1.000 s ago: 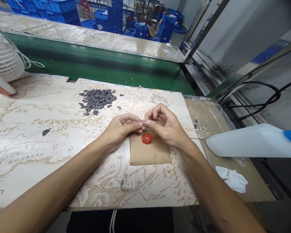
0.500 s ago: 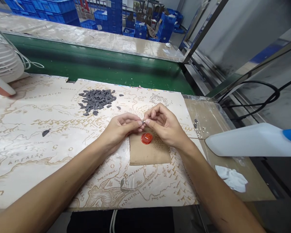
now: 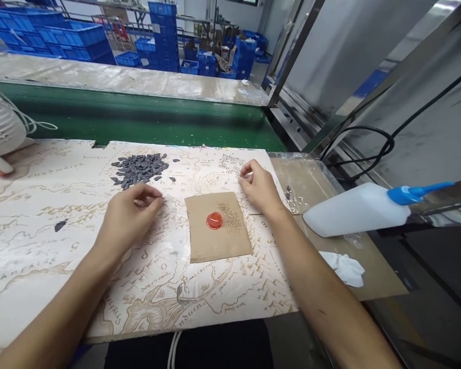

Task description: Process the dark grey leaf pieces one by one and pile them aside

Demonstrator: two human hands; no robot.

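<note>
My left hand [image 3: 132, 214] hovers just below a pile of small dark grey leaf-shaped pieces [image 3: 140, 169]. Its thumb and index fingertips come together; whatever may be between them is too small to make out. To the right, my right hand [image 3: 260, 188] is beside a scatter of tiny pale parts [image 3: 230, 163], fingers curled, with a gap between thumb and index finger and nothing visible there. Between both hands lies a brown cardboard square [image 3: 203, 246], carrying a red glossy round dish or blob [image 3: 214, 220] and many tiny brown specks or holes [image 3: 231, 218].
A white bottle with a blue nozzle [image 3: 355, 210] lies at the right, above a crumpled white cloth [image 3: 343, 269]. A white fan [image 3: 2, 125] stands at the left. Beyond the map-printed sheet [image 3: 100, 236] runs a green belt [image 3: 146, 115]; blue crates [image 3: 72, 38] are stacked behind.
My hands were together over the cardboard, fingertips meeting at a tiny piece. They have parted: the left went left toward the dark pile, the right toward the pale parts. The view has shifted.
</note>
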